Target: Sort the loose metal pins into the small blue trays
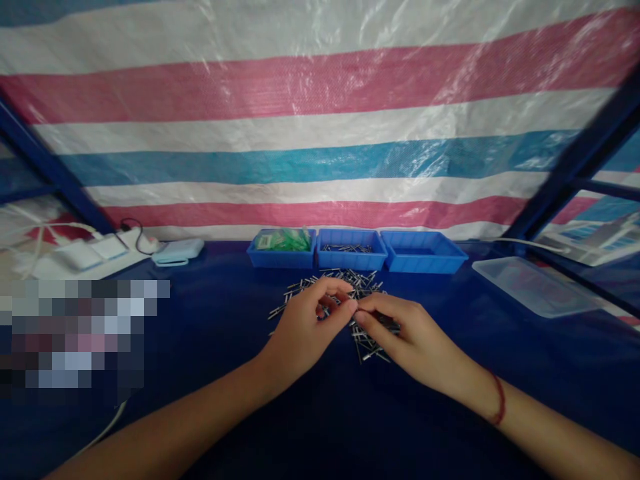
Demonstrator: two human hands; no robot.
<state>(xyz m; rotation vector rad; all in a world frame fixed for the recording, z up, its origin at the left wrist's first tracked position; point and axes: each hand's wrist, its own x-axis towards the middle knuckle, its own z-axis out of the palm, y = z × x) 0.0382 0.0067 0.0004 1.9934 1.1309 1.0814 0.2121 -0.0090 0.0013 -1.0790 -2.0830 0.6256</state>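
Observation:
A loose pile of thin metal pins, silver and dark like pop rivets, lies on the dark blue table. Over the pile, my left hand and my right hand meet fingertip to fingertip. The left thumb is bent toward the curled fingers, with its tip beside the right fingertips. My right thumb and forefinger are pinched together at the same spot. Whatever lies between the fingertips is too small and covered to make out. A middle blue bin behind the pile holds several similar pins.
A left blue bin holds a green plastic packet; a right blue bin stands alongside. At right lies a translucent lid. White power strips, cables and a pale blue case sit at left. Metal posts flank a striped sheet.

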